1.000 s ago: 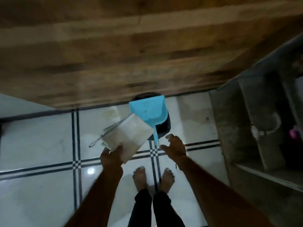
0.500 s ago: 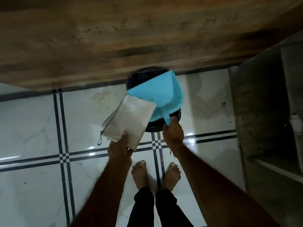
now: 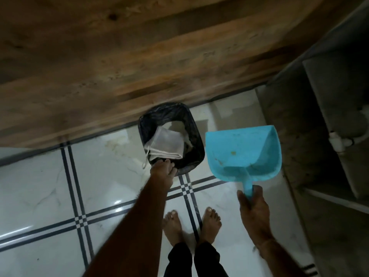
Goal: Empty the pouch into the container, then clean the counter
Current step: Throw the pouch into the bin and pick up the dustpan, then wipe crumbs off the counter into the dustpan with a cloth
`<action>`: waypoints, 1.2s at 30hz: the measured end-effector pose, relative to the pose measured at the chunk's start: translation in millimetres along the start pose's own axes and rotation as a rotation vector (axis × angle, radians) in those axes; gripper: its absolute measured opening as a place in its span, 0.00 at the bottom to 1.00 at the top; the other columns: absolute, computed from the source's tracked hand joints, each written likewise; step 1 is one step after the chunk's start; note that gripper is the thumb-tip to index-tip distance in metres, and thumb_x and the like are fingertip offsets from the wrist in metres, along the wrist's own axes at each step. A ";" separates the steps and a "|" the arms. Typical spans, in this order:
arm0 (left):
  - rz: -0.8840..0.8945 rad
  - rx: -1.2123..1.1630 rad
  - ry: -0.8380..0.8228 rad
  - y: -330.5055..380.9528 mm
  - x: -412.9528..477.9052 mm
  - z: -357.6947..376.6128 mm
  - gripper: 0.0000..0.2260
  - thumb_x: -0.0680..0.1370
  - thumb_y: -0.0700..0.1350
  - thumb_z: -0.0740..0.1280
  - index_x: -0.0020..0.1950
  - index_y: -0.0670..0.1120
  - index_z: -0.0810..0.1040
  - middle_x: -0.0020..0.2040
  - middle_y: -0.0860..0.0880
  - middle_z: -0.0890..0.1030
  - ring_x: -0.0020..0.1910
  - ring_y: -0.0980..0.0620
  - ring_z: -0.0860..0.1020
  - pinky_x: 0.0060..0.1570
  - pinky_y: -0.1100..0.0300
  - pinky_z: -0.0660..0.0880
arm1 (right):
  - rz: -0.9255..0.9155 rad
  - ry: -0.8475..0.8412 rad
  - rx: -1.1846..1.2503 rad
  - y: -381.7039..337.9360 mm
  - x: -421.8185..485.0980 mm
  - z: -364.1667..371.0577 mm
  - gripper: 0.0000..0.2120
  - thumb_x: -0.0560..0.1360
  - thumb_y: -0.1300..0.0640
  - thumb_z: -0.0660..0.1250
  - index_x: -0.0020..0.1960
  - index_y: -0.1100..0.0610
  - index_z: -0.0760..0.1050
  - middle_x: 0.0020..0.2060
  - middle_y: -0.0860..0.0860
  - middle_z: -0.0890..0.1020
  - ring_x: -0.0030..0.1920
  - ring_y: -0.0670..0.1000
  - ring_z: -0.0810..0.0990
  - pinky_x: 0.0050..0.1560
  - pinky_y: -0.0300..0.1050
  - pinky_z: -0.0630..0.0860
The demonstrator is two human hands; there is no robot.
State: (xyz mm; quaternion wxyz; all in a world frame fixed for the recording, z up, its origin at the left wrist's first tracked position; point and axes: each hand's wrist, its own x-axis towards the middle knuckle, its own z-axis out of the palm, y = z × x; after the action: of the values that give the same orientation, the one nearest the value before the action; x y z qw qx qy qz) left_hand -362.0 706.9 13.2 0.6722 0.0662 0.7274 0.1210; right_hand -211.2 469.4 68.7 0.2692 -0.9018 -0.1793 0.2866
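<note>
And the lid is off! The blue dustpan (image 3: 243, 150), which half a second ago lay flat across the top of the bin (image 3: 196, 140), is now up and clear, hanging at the bin's 3 o'clock with open floor between them. The right hand (image 3: 253, 206) has its fingers wrapped tight around the handle; before, it was only just reaching the handle tip. The pan's scoop points away toward 12 o'clock, with a few small specks on its face.

With the mouth uncovered, the black liner shows, and the white pouch (image 3: 166, 143) has come across. It was held up at the bin's 9 o'clock side; now it sits in the bin's opening, lying slantwise over the near half. The left hand (image 3: 162, 168) pinches the pouch's near edge at the bin's 6 o'clock rim, its fingertips tucked out of sight there. A thin cord (image 3: 145, 162) dangles over the rim at about 7 o'clock.

Bare feet (image 3: 172, 226) stand at 6 o'clock on the striped white tile floor (image 3: 40, 186). The wooden panel (image 3: 139, 56) fills the top, and a grey concrete shelf unit (image 3: 289, 126) with a white pipe fitting (image 3: 337, 143) stands at 3 o'clock.
</note>
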 end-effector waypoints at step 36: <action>1.621 1.806 -0.656 -56.2 -556.3 357.0 0.31 0.79 0.61 0.66 0.76 0.45 0.67 0.70 0.38 0.74 0.70 0.35 0.71 0.67 0.41 0.71 | 0.474 0.180 0.926 -38.0 -188.1 -397.5 0.11 0.81 0.46 0.66 0.61 0.49 0.75 0.38 0.50 0.76 0.34 0.46 0.71 0.32 0.37 0.71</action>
State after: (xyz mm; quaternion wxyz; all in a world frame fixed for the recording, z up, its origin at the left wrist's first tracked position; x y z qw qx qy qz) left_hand 45.2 539.9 509.4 0.2686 0.9559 0.0999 -0.0638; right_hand -119.0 257.6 444.7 0.5816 -0.7253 0.1987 0.3102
